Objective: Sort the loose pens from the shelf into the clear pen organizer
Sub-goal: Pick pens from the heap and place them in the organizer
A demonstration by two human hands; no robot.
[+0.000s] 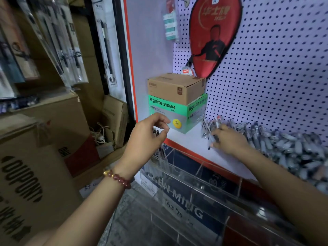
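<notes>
Left hand (pixel 150 134): raised, fingers curled in, thumb tip close to forefinger. Dark pen ends show just behind its palm; cannot tell whether it grips them or only hovers in front. Bead bracelet (pixel 119 178) on that wrist.

Right hand (pixel 229 139): palm down on the white shelf (pixel 191 141), fingers curled round a few of the loose pens (pixel 292 148) at the pile's near edge. The rest of the heap runs off to the right of this hand and behind it, along the pegboard (pixel 275 68).

Clear pen organizer (pixel 195 176): hung below the shelf edge, beneath both hands. A few pens stand in the end compartment (pixel 161 151) directly under the left hand.

Between the hands and further back: green box (pixel 177 110) on the shelf, brown carton (pixel 175 87) stacked on it. Red paddle cover (pixel 214 32) hangs above the right hand.
</notes>
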